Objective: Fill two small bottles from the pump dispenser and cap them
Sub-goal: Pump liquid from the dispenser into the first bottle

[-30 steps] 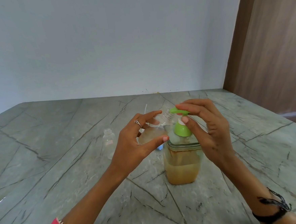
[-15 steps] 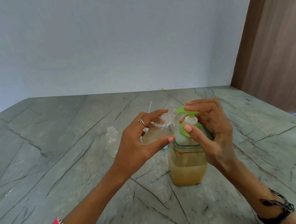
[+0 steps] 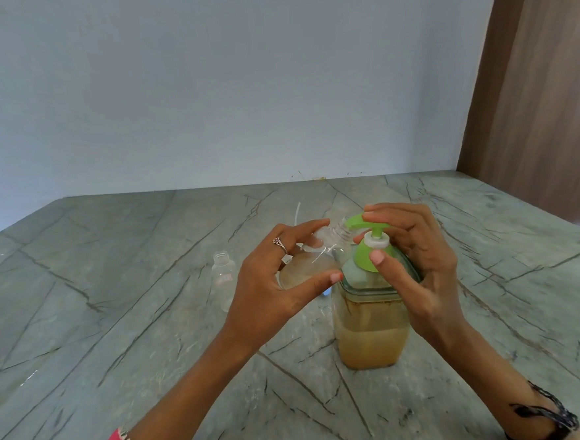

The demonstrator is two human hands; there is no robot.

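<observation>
A clear jar-shaped pump dispenser (image 3: 372, 331) holds yellowish liquid and carries a green pump head (image 3: 362, 223). My right hand (image 3: 418, 262) wraps the pump from the right, fingers lying over the green head, thumb on the green collar. My left hand (image 3: 272, 283) holds a small clear bottle (image 3: 314, 264) tilted, its threaded neck right under the green spout. That bottle has pale yellow liquid in its lower part. A second small clear bottle (image 3: 225, 281) stands upright and uncapped on the table, left of my left hand.
The grey-green marble table (image 3: 118, 335) runs back to a pale wall. A thin white tube (image 3: 296, 212) shows behind my left hand. Something small and bluish (image 3: 326, 292) peeks out under the held bottle. A brown wooden panel (image 3: 548, 98) stands at the right.
The pump head has come down a little under my right fingers over the last second. The tilted bottle stays at the spout in my left hand.
</observation>
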